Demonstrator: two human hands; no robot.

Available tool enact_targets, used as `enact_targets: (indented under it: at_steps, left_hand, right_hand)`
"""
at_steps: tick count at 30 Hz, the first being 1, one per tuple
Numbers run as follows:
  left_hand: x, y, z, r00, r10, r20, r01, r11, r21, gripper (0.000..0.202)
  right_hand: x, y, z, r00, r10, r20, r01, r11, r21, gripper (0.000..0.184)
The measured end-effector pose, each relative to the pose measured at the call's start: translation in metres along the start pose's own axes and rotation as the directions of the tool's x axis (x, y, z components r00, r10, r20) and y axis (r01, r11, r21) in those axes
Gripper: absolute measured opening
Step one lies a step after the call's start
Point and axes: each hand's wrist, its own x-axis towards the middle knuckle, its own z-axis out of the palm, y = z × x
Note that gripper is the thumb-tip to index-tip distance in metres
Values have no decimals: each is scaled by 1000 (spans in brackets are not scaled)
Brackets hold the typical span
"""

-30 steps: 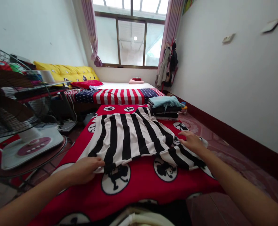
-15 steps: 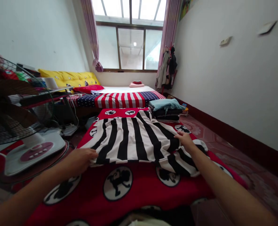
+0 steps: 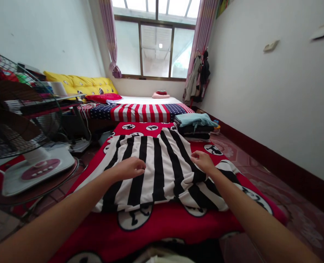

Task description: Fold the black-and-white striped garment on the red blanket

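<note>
At the near edge, a red cloth (image 3: 175,224) with round monkey prints covers a low surface that I cannot identify. On it, in the middle, lies a black-and-white striped garment (image 3: 156,171), spread broad across the red, its near hem roughly level from left to centre. Toward the near right the fabric is rumpled and doubled, and a sleeve-like part shows beyond the right forearm.

The left hand (image 3: 127,168) is over the left half of the garment, fingers loosely curled, with no cloth drawn up in them; it seems to have nothing in its grasp. The right hand (image 3: 204,162) is at the garment's right edge, fingers bent; I cannot tell whether it touches or pinches the fabric.

As far as can be judged, the garment is mostly laid out but not evenly: the left and centre look fairly smooth, while the creases on the right remain, and no neat folding of it shows. By contrast, a stack of folded clothes (image 3: 196,133) stands on the far right part of the red cloth, dark pieces below and a light-blue piece (image 3: 196,119) on top, apparently finished.

To the left, a fan (image 3: 39,170) stands on a round seat. Farther off is a bed with a flag-patterned cover (image 3: 140,112), below a window (image 3: 156,53).
</note>
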Motion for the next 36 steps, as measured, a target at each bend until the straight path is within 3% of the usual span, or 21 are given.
enact_targets:
  at_steps: [3, 6, 9, 13, 17, 23, 27, 30, 33, 36]
  left_hand:
    - [36, -11, 37, 975, -27, -221, 32, 999, 20, 42]
    - [54, -35, 70, 933, -142, -332, 169, 984, 54, 51]
    - [58, -55, 90, 893, -218, -395, 264, 962, 66, 50]
    - [56, -65, 100, 882, -215, -418, 260, 964, 53, 49]
    - [54, -66, 101, 880, -221, -421, 250, 968, 16, 46]
    - [53, -71, 104, 856, -243, -456, 253, 967, -40, 43]
    - [53, -72, 105, 855, -229, -465, 234, 971, -50, 43]
    - [53, -70, 105, 854, -244, -460, 241, 968, -66, 43]
    - [52, -67, 104, 853, -257, -454, 245, 966, -86, 44]
    - [51, -65, 103, 846, -266, -461, 241, 964, -115, 44]
  right_hand:
    - [21, -16, 30, 1000, -8, -22, 8, 1000, -4, 21]
    - [45, -15, 43, 993, 65, -95, -67, 998, -18, 31]
    - [70, -6, 49, 972, 147, -181, -156, 987, -37, 39]
    - [94, 1, 65, 954, 203, -220, -220, 974, -56, 53]
    - [110, 9, 71, 961, 224, -163, -239, 968, -81, 29]
    - [116, 46, 59, 932, 300, -202, -334, 928, -166, 38]
    - [116, 55, 63, 933, 325, -158, -358, 887, -292, 31]
    - [122, 36, 63, 941, 217, -260, -306, 873, -379, 24]
    - [126, 3, 66, 927, -52, -371, -112, 907, -407, 25]
    - [127, -23, 85, 925, -301, -231, 230, 929, -290, 20]
